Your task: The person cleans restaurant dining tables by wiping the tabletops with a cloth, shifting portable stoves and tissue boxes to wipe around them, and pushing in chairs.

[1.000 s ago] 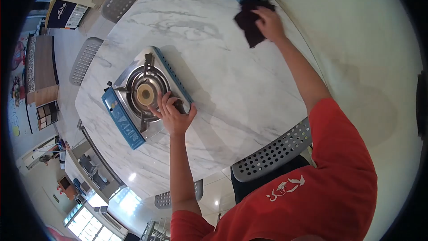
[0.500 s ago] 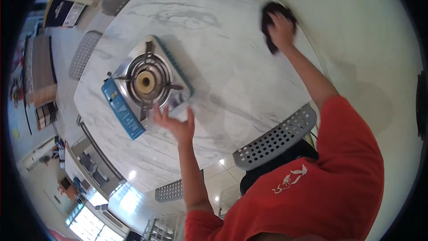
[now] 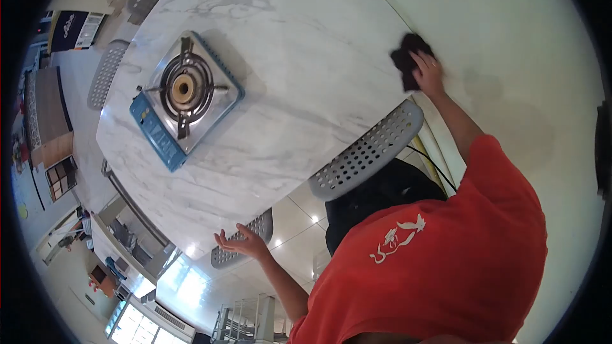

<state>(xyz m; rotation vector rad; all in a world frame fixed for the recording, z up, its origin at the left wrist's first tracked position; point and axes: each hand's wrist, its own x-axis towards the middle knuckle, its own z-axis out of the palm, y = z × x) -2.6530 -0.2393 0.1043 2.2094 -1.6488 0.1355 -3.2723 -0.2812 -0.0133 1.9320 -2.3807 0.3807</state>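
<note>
My right hand (image 3: 428, 75) is closed over a dark cloth (image 3: 408, 57), bunched at the table's right-hand edge by the pale wall. Part of the cloth is hidden under my fingers. Away from it, my left hand (image 3: 245, 242) hovers by the near edge of the table, above a grey chair; its fingers are apart and nothing is in it. On the white marbled table (image 3: 287, 76) stands a portable gas stove (image 3: 182, 99) with a blue front, a metal top and a round burner. Neither hand touches the stove.
A grey perforated chair back (image 3: 370, 153) is against the near table edge, close to my body. Another chair (image 3: 223, 255) is below my left hand, and more chairs stand along the far left side. The pale wall (image 3: 510, 57) borders the table on the right. A black cable (image 3: 437, 169) hangs beside the near chair.
My right hand has moved the cloth down along the table's right edge, towards me. My left hand has drawn back from beside the stove to the near edge. The view has shifted too.
</note>
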